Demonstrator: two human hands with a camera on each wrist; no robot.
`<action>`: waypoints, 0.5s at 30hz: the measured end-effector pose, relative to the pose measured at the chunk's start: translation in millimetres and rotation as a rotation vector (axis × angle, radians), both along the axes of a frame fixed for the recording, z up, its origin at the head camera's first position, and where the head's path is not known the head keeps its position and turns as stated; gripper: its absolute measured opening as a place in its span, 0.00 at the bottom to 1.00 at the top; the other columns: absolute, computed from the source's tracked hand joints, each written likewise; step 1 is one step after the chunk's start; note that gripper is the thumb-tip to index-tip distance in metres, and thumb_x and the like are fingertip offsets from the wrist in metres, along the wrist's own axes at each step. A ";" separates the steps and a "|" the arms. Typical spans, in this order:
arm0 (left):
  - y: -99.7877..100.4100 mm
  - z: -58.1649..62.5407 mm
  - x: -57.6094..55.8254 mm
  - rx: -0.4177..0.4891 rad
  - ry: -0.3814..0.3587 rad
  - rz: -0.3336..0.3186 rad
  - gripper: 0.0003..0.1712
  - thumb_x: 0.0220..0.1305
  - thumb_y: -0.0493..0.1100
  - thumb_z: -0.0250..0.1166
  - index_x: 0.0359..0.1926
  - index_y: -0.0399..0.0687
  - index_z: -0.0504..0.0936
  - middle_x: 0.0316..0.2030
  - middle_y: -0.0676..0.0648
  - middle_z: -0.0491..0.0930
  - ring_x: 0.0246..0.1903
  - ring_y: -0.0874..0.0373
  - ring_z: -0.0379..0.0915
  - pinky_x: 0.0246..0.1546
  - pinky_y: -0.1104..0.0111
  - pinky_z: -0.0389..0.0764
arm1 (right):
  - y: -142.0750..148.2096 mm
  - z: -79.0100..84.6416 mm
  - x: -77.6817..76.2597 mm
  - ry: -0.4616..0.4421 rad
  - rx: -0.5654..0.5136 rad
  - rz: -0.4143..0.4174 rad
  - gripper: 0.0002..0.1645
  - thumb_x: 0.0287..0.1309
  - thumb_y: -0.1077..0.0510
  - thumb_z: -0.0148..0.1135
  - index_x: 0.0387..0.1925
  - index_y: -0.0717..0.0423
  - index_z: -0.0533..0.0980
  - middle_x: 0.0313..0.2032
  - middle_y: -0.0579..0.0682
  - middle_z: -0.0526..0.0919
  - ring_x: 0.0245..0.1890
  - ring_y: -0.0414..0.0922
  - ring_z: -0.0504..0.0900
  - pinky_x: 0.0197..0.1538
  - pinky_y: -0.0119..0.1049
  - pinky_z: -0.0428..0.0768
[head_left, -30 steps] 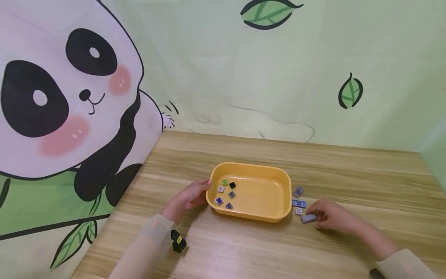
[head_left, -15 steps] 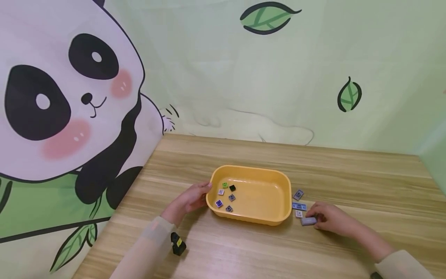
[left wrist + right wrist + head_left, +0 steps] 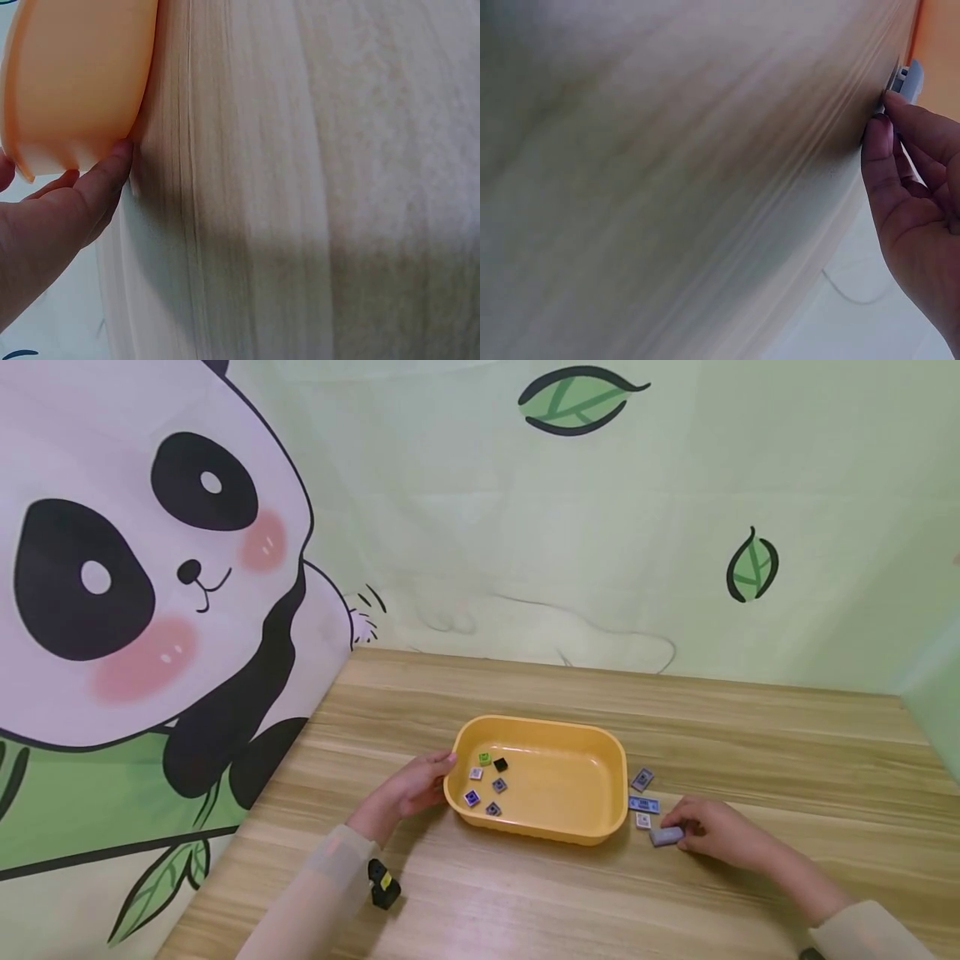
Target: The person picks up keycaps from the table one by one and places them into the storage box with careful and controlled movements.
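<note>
One gray piece (image 3: 666, 836) is pinched in your right hand (image 3: 720, 833), just off the near right corner of the yellow tray (image 3: 555, 785). Your left hand (image 3: 411, 787) grips the tray's left edge. Three flat pieces (image 3: 644, 805) lie on the bench (image 3: 525, 902) beside its right edge. Six tiles (image 3: 499, 785) sit inside, toward its left edge.

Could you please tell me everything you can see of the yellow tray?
The yellow tray is an open, rounded rectangle with raised walls and a glossy, plastic-looking surface. It stands upright on the wooden table, long sides running roughly left to right. Six small pieces lie inside, towards its left end. The left hand grips that end. Whether the blue piece by its right end touches it is unclear.
</note>
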State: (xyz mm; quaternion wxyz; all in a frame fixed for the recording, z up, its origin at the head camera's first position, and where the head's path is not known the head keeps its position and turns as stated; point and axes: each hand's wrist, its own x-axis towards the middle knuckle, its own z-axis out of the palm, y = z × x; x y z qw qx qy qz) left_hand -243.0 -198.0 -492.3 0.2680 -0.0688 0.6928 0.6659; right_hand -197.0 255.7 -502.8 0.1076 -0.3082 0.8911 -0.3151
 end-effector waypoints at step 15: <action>1.0 1.0 0.4 0.014 -0.002 -0.001 0.34 0.83 0.44 0.41 0.79 0.29 0.45 0.77 0.28 0.55 0.76 0.37 0.56 0.77 0.48 0.63 | 5.4 29.4 1.2 -0.032 0.033 -0.059 0.14 0.55 0.68 0.71 0.44 0.69 0.82 0.38 0.54 0.86 0.36 0.29 0.77 0.38 0.28 0.81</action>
